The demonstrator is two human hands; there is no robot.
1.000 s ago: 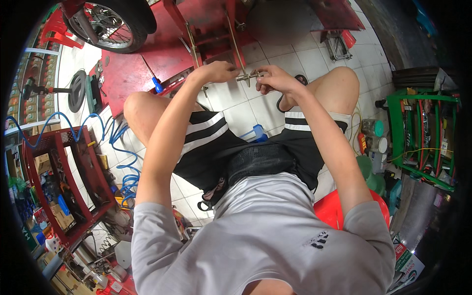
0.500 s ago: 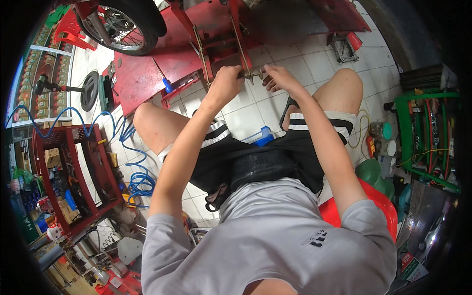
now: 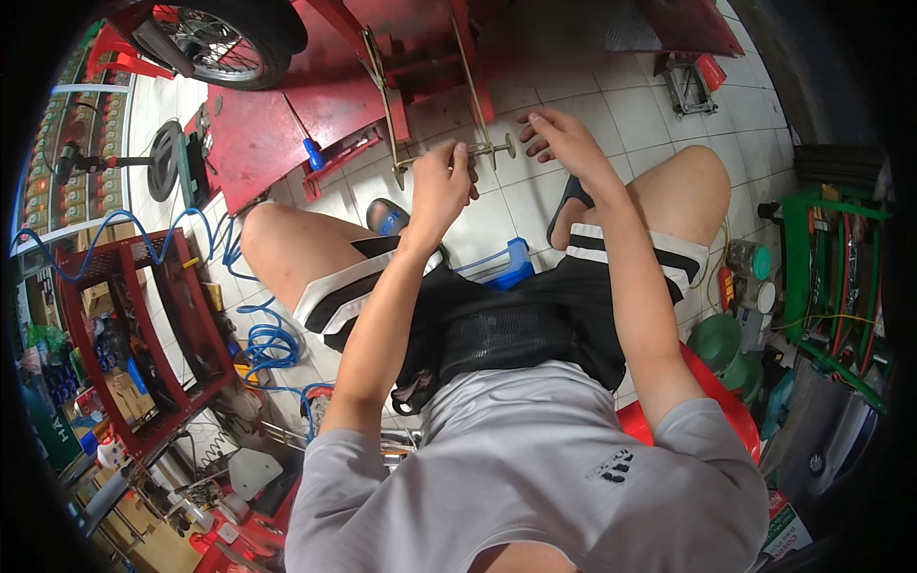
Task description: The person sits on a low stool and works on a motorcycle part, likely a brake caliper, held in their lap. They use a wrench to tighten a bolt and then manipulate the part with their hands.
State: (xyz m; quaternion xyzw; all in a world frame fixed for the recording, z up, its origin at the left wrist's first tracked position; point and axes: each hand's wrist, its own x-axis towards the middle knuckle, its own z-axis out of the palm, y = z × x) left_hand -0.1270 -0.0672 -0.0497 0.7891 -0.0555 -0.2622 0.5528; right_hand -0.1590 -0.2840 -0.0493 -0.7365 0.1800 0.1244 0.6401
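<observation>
My left hand (image 3: 444,186) is closed, fingers curled and thumb up, in front of a thin metal rod (image 3: 489,150). The hand covers the rod's middle, and anything inside the fingers is hidden. The rod runs crosswise at the lower ends of two brass-coloured bars (image 3: 478,95) on a red metal frame (image 3: 420,81). A small round disc (image 3: 511,146) caps its right end. My right hand (image 3: 568,148) hangs open just right of that disc, apart from it, with loosely bent fingers and nothing in them.
A blue-handled screwdriver (image 3: 313,155) lies on the red platform (image 3: 258,143), below a spoked motorcycle wheel (image 3: 224,48). A coiled blue hose (image 3: 272,344) and a red rack (image 3: 124,353) are left. A blue plastic piece (image 3: 516,265) lies between my feet; a green rack (image 3: 798,277) stands right.
My right hand has moved up and away from the rod's end, uncovering the disc. My left hand has dropped slightly, still at the rod. The view has shifted a little, and my left foot now shows.
</observation>
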